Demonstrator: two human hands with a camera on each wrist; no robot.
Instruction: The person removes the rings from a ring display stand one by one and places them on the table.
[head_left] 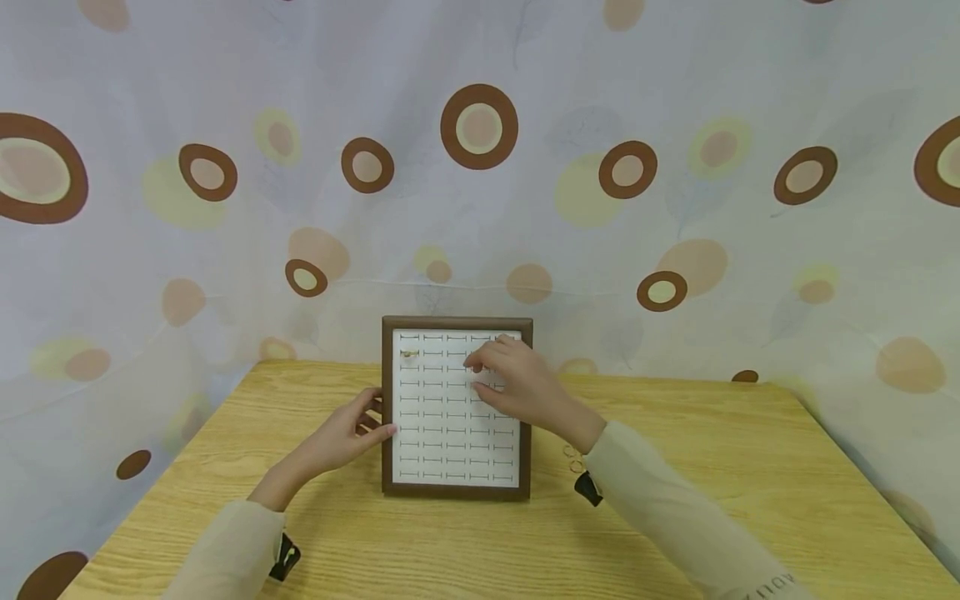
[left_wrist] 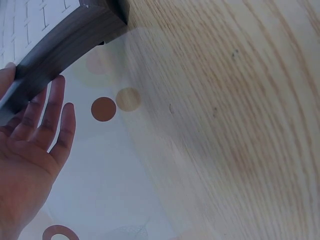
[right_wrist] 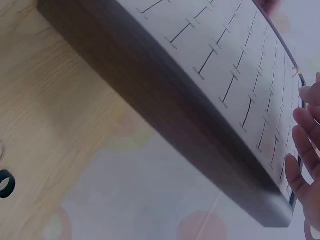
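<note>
A brown-framed ring tray (head_left: pixel 457 492) with a white slotted pad stands tilted up on the wooden table (head_left: pixel 675 500). One gold ring (head_left: pixel 408 353) sits in a slot near its top left corner. My left hand (head_left: pixel 348 433) rests flat with straight fingers against the tray's left frame (left_wrist: pixel 65 40). My right hand (head_left: pixel 480 367) hovers over the pad's upper right, fingertips bent down onto the slots. Whether they pinch anything stays hidden. In the right wrist view the fingers (right_wrist: pixel 305 120) lie close to the pad, near the gold ring (right_wrist: pixel 296 71).
A few loose rings (head_left: pixel 573 458) lie on the table just right of the tray, by my right sleeve. A small dark ring (right_wrist: pixel 5 184) shows in the right wrist view. A dotted curtain (head_left: pixel 480 208) hangs behind and around the table.
</note>
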